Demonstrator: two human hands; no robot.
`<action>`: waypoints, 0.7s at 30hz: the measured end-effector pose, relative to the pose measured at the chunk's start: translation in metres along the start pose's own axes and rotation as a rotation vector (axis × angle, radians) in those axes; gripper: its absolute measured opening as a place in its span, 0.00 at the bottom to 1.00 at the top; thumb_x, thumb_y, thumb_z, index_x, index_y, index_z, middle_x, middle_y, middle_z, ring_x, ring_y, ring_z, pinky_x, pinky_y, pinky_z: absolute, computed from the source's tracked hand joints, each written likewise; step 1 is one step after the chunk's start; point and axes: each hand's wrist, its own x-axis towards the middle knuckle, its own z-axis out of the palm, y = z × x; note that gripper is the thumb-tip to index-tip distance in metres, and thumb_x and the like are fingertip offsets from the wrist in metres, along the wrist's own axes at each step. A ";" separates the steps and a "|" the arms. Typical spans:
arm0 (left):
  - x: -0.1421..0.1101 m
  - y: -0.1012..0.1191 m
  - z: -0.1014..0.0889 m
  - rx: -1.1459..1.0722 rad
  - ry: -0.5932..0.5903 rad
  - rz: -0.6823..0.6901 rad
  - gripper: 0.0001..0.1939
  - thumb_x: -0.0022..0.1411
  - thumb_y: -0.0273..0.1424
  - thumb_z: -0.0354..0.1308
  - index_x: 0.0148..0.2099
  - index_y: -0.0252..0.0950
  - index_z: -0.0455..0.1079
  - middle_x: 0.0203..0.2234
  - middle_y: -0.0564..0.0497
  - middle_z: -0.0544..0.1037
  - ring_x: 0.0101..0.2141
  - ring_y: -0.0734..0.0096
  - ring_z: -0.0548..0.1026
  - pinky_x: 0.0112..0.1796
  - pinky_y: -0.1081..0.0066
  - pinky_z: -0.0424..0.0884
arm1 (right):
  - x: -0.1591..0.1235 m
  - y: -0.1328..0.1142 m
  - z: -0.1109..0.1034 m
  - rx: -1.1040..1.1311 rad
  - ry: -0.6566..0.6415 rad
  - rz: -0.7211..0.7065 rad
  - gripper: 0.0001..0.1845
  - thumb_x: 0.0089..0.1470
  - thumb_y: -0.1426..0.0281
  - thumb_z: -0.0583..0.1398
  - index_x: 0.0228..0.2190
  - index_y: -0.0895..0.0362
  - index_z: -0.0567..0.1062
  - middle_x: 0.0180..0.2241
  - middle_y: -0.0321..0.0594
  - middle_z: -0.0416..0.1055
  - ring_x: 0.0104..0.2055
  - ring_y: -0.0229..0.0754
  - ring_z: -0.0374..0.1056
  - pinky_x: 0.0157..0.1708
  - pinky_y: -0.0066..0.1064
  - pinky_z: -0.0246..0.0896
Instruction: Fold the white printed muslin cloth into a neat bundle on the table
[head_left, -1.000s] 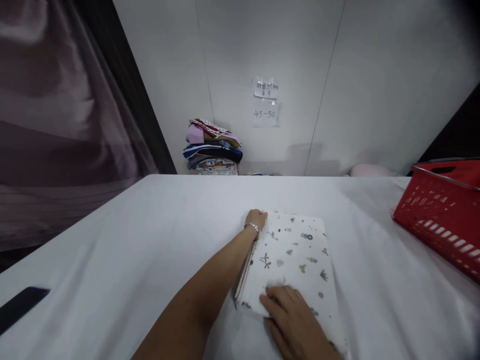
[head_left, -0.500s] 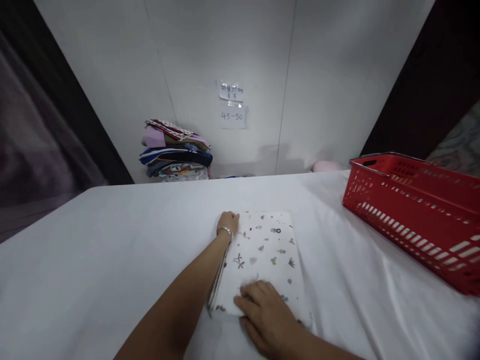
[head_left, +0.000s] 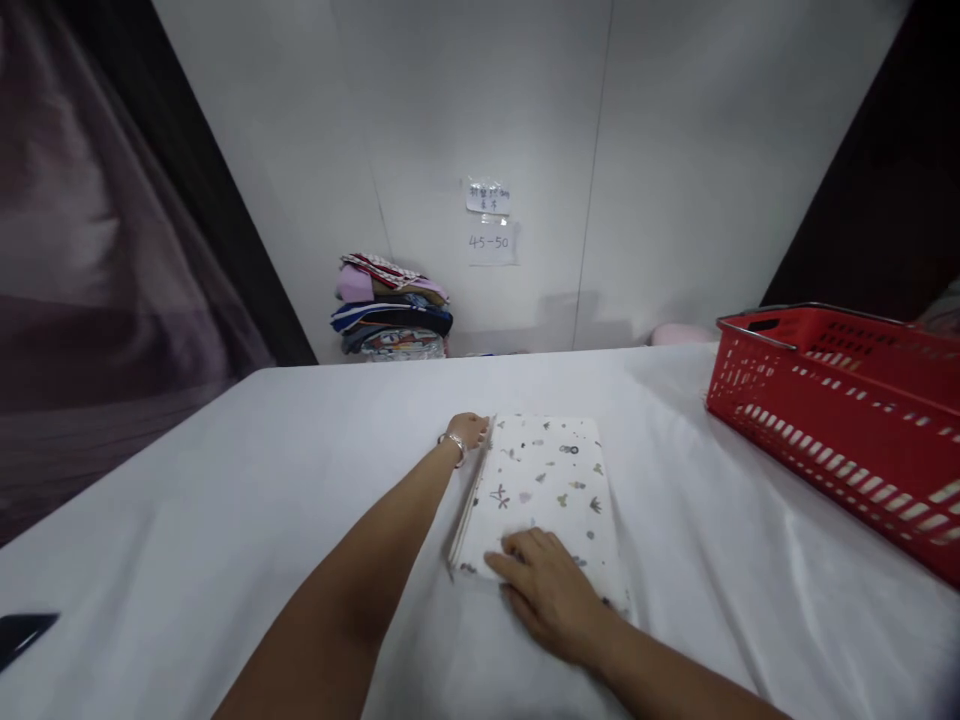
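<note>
A white folded cloth (head_left: 544,490) printed with small plants and figures lies on the white-covered table. Its layers show along the left side. My left hand (head_left: 469,430), with a bracelet at the wrist, is closed on the far left corner; its fingertips are partly hidden at the edge. Over the near edge, my right hand (head_left: 546,590) rests palm down with its fingers stretched out on the top layer.
To the right stands a red plastic basket (head_left: 840,420) with a metal handle. Behind the table's far edge is a stack of folded clothes (head_left: 394,310). Two paper signs (head_left: 493,243) hang on the wall. A dark object (head_left: 22,635) lies at the left.
My view has swung left, so the scene sits further right. My left hand has shifted from on top of the far left corner to its outer edge. My right hand stays on the cloth.
</note>
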 end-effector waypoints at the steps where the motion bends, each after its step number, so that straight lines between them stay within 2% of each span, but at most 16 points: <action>1: -0.005 -0.002 -0.002 -0.023 -0.022 -0.007 0.14 0.58 0.41 0.56 0.33 0.34 0.71 0.27 0.49 0.78 0.25 0.76 0.74 0.27 0.77 0.68 | 0.000 0.000 0.000 -0.004 0.002 -0.007 0.20 0.52 0.76 0.53 0.48 0.51 0.66 0.43 0.43 0.64 0.42 0.46 0.58 0.41 0.38 0.55; 4: -0.018 -0.006 -0.002 -0.036 -0.063 -0.011 0.14 0.59 0.41 0.55 0.32 0.34 0.70 0.28 0.49 0.78 0.25 0.77 0.74 0.25 0.78 0.67 | -0.001 0.000 0.001 -0.019 0.001 -0.014 0.20 0.52 0.77 0.53 0.47 0.51 0.67 0.43 0.43 0.64 0.42 0.46 0.58 0.40 0.38 0.55; 8: -0.027 -0.007 0.003 0.026 -0.061 -0.015 0.17 0.53 0.44 0.59 0.31 0.34 0.70 0.28 0.47 0.78 0.30 0.68 0.76 0.28 0.75 0.67 | -0.001 0.000 0.002 -0.022 0.008 -0.019 0.19 0.52 0.77 0.54 0.46 0.52 0.67 0.42 0.43 0.64 0.41 0.46 0.59 0.39 0.38 0.55; 11: -0.028 -0.006 0.006 0.080 -0.040 -0.013 0.15 0.50 0.42 0.62 0.33 0.35 0.71 0.33 0.46 0.79 0.36 0.63 0.76 0.30 0.73 0.66 | -0.001 -0.001 0.002 -0.010 0.011 -0.019 0.18 0.51 0.77 0.54 0.45 0.53 0.68 0.41 0.42 0.65 0.41 0.45 0.59 0.39 0.38 0.56; 15: -0.028 -0.007 0.010 0.119 -0.022 -0.010 0.10 0.52 0.37 0.60 0.34 0.36 0.72 0.36 0.46 0.79 0.38 0.65 0.76 0.32 0.74 0.66 | -0.001 -0.001 0.001 -0.017 0.020 -0.026 0.19 0.51 0.78 0.55 0.45 0.52 0.68 0.41 0.43 0.65 0.42 0.46 0.60 0.39 0.38 0.57; 21: -0.032 -0.012 0.015 0.165 -0.001 0.006 0.10 0.57 0.36 0.55 0.35 0.35 0.72 0.33 0.44 0.79 0.35 0.64 0.77 0.31 0.72 0.66 | -0.002 -0.001 0.002 -0.022 0.030 -0.031 0.20 0.52 0.77 0.54 0.46 0.51 0.68 0.42 0.44 0.65 0.42 0.47 0.61 0.40 0.40 0.59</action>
